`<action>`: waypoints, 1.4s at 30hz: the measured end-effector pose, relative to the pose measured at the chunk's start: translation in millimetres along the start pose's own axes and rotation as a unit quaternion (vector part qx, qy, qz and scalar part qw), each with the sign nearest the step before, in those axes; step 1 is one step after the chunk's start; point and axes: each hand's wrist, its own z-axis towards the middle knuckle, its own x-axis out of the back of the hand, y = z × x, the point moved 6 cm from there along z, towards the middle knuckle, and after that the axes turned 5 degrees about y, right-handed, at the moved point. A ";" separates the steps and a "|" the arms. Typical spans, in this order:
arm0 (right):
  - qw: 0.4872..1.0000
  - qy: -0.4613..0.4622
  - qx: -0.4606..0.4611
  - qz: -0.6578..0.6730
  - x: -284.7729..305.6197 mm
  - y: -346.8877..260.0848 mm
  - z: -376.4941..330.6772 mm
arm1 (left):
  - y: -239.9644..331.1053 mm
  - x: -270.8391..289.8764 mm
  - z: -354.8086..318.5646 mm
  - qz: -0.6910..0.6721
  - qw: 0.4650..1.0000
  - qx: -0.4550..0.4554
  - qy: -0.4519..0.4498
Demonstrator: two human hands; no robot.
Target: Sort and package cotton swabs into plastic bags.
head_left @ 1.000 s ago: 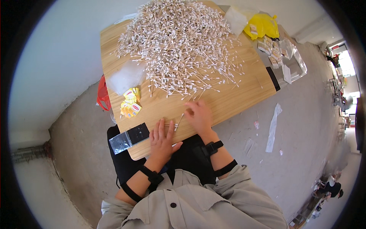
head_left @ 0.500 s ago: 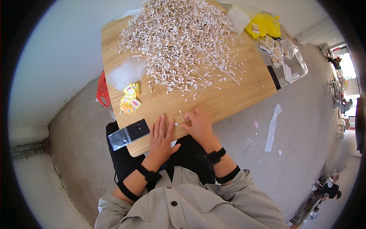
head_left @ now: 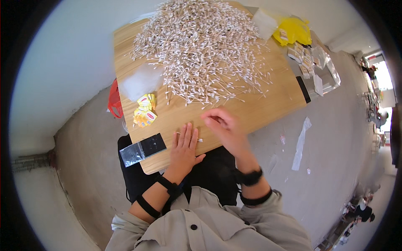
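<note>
My left hand lies flat near the table's front edge, fingers stretched out over a few cotton swabs. White swab tips show beside its fingers. Slightly blurred, my right hand is over the table to the right, just short of a big heap of cotton swabs. Its thumb and index finger are drawn together; whatever may be between them does not show. Yellow and white printed cards lie in a small pile left of my hands.
A clear bag with a black panel lies at the left front corner. A translucent plastic bag sits beside the heap. Packed bundles and a yellow bag are at the far right. A red bag hangs left of the table.
My right hand has moved right and away from the left hand, toward the heap, with its fingers curling in. My left hand has shifted slightly right, still flat. The view has shifted a little.
</note>
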 end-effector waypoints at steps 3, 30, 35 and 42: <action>0.973 -0.102 0.108 0.178 -3.3 -138.2 -23.2 | -4.8 -16.8 -1.1 0.038 0.999 -0.001 0.012; 0.890 -0.242 0.108 0.372 18.6 -227.5 -68.8 | 3.8 5.0 5.9 -0.029 0.999 0.010 -0.019; 0.877 -0.261 0.106 0.389 8.8 -236.2 -59.1 | 3.1 6.2 4.4 -0.027 0.999 0.011 -0.020; 0.854 -0.168 0.041 0.491 21.5 -162.1 -45.4 | 4.5 -0.9 7.7 -0.067 0.998 0.006 -0.007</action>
